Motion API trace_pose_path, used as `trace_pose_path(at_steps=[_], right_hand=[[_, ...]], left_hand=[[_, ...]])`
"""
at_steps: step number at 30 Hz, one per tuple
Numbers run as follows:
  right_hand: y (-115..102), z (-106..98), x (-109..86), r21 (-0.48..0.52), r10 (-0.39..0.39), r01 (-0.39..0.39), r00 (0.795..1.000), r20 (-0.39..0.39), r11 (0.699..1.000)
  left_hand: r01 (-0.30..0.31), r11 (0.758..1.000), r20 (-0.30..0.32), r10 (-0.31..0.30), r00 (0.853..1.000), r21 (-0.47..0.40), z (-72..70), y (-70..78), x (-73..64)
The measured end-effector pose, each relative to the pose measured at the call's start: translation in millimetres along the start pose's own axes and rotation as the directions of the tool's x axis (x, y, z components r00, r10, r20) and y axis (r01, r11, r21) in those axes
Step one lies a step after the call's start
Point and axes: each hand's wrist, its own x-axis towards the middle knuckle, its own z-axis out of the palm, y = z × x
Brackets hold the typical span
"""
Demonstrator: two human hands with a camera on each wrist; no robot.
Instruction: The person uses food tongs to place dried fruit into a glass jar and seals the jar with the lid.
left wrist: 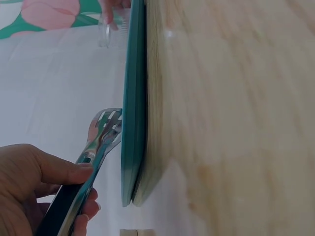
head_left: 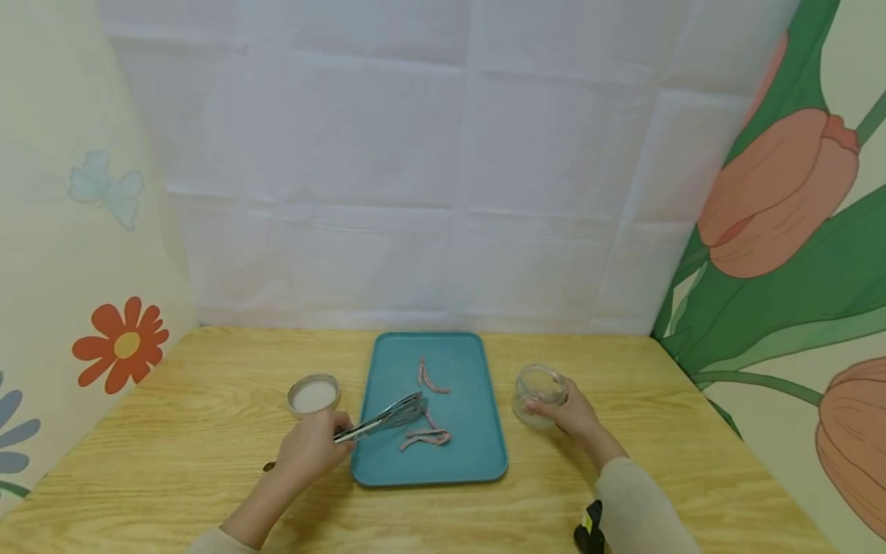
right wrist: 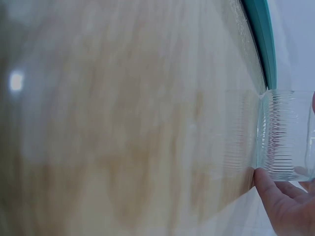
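Note:
My left hand (head_left: 311,445) grips metal tongs (head_left: 394,415) by the dark handle, thumb on top in the left wrist view. Slotted tong heads (left wrist: 109,125) reach over the blue-green tray (head_left: 467,468), right at a thin pinkish strip (head_left: 431,438) that lies folded there. Farther back on the tray is another bent pinkish strip (head_left: 431,382). To the right of the tray, my right hand (head_left: 577,415) holds a clear glass jar (head_left: 541,377) upright and without a lid. Ridged glass (right wrist: 280,137) shows beside the fingers in the right wrist view.
A round jar lid (head_left: 314,395) with a whitish inside lies left of the tray. By my right sleeve (head_left: 640,504) is a black object (head_left: 590,529) with a yellow mark. White sheeting (head_left: 388,154) hangs behind the wooden table (head_left: 228,408), with patterned walls at both sides.

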Motion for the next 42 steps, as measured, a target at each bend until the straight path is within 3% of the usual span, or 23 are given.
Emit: trace_pose_path(at_steps=[15, 32, 42], right_hand=[[0.6, 0.9, 0.6, -0.001, 0.008, -0.008, 1.000, -0.003, 1.000], [0.3, -0.2, -0.3, -0.002, -0.003, 0.003, 1.000, 0.005, 1.000], [0.5, -0.1, -0.3, 0.003, -0.014, 0.014, 1.000, 0.000, 1.000]], left_hand=[[-0.009, 1.000, -0.026, 0.010, 1.000, 0.021, -0.4, 0.4, -3.4], [0.034, 0.998, -0.085, -0.038, 0.996, -0.052, -2.1, 0.8, 1.1], [0.010, 0.997, -0.155, -0.022, 0.988, -0.082, -0.4, 5.1, 6.9]])
